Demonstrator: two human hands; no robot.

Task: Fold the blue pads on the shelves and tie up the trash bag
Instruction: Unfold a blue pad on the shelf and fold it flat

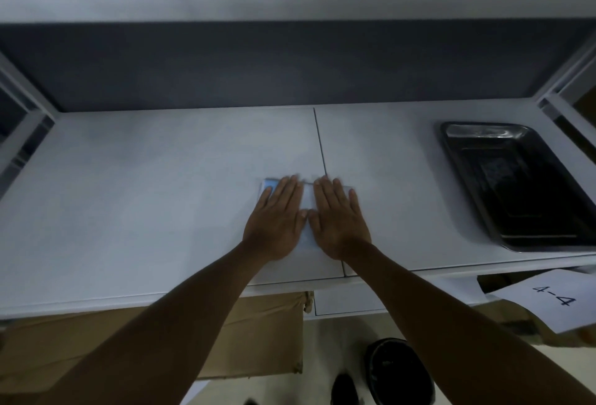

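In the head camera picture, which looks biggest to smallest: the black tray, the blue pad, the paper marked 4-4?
1. Black tray.
2. Paper marked 4-4, partly cut off.
3. Blue pad, mostly hidden under both hands, so unsure.

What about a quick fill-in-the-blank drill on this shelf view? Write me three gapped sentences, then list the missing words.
1. Both hands, the left hand and the right hand, press flat on the folded ____ pad.
2. The black metal tray sits on the shelf to the ____ of the hands.
3. The paper sheet hanging below the shelf reads ____.

Missing words: blue; right; 4-4
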